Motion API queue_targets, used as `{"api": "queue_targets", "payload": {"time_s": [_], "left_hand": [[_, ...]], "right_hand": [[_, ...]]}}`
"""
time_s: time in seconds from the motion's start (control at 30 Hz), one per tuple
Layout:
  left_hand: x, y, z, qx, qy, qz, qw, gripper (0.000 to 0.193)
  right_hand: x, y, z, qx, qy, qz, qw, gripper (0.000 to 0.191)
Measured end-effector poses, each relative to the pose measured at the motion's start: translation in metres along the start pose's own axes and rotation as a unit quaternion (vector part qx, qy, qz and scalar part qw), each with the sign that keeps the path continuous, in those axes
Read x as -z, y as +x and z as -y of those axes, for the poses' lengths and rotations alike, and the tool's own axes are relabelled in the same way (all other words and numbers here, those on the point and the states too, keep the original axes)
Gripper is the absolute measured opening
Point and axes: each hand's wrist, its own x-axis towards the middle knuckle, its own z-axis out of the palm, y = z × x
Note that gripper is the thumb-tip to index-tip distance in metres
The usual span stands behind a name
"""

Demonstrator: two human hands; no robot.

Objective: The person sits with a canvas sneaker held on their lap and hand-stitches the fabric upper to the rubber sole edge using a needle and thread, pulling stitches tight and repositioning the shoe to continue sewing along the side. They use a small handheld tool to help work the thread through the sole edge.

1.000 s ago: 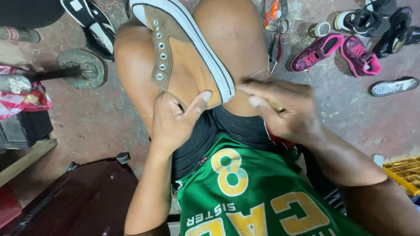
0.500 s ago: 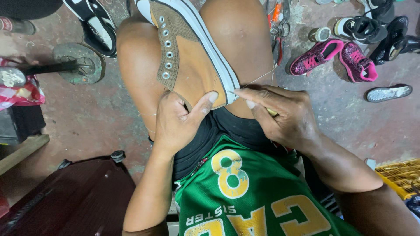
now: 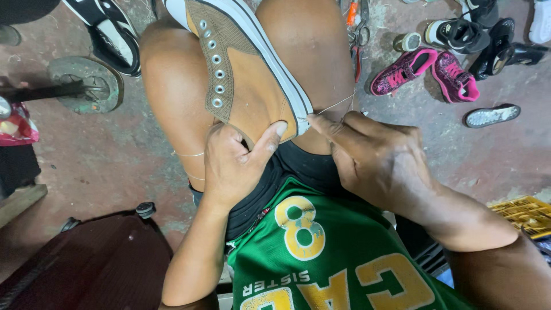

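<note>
Both hands on brown sneaker

Free room and obstacles. The shoe lies wedged between the knees, which block both its flanks. Left hand closes off the heel; right hand and taut thread bar the sole side. Bare floor lies open leftward; pink sneakers crowd the right.

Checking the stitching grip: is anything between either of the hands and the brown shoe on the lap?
Nothing visible. The left hand grips the heel end of the brown shoe directly, thumb on its side. The right hand has its fingertips at the white sole edge, where a thin thread runs out.
</note>
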Motion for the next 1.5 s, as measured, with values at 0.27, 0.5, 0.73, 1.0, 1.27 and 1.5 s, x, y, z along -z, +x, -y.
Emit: {"api": "queue_targets", "payload": {"time_s": [0.27,0.5,0.73,1.0,1.27,1.5], "left_hand": [[-0.005,0.003,-0.003,-0.105,-0.063,-0.033,0.992,0.015],[-0.001,0.017,0.007,-0.070,-0.089,-0.016,0.993,0.011],[-0.002,0.016,0.010,-0.112,-0.106,-0.051,0.987,0.014],[0.006,-0.037,0.017,-0.037,-0.040,-0.086,0.995,0.018],[0.082,-0.103,0.062,0.097,0.246,-0.320,0.910,0.012],[0.036,-0.087,0.038,-0.190,0.227,-0.226,0.928,0.060]], "right_hand": [[0.020,0.020,0.011,0.066,-0.157,0.069,0.983,0.048],[0.010,0.049,0.006,0.121,-0.190,0.119,0.967,0.038],[-0.005,0.059,0.006,0.137,-0.141,0.106,0.975,0.027],[0.000,0.021,-0.014,0.170,-0.162,0.103,0.967,0.016],[0.003,0.021,-0.038,0.041,0.087,0.032,0.995,0.015],[-0.001,0.024,-0.040,-0.038,0.155,0.089,0.983,0.017]]}}
